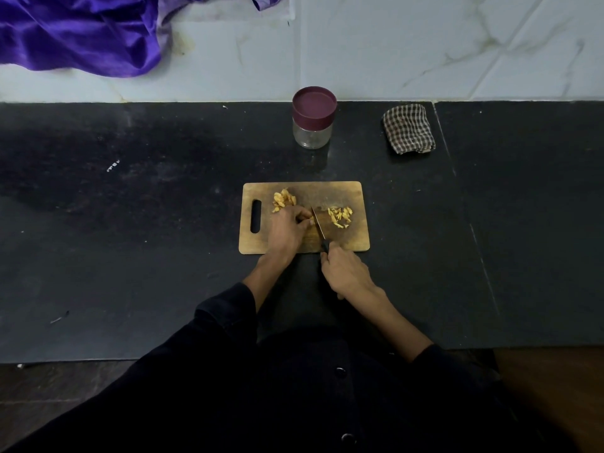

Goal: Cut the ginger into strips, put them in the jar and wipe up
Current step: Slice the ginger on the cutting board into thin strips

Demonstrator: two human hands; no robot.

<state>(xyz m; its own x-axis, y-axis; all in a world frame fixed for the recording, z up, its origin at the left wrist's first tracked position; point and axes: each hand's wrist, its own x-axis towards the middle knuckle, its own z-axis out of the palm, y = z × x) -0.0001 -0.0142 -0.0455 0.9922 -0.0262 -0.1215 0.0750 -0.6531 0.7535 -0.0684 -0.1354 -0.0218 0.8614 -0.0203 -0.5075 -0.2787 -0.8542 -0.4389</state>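
On board (356,194), pale yellow ginger strips (340,217); right fingers (327,256) round knife (318,223).

There is a single view, worn on the person's head and looking forward and steeply down over their dark-clothed front. It faces the black counter (130,223) square-on, with the tiled wall (425,44) along the top edge. The wooden cutting board (340,191) sits near centre at arm's reach. The wide lens bows the counter's edges.

Purple satin fabric (81,34) bunched at far left against white marble wall (425,44); black counter (130,240).
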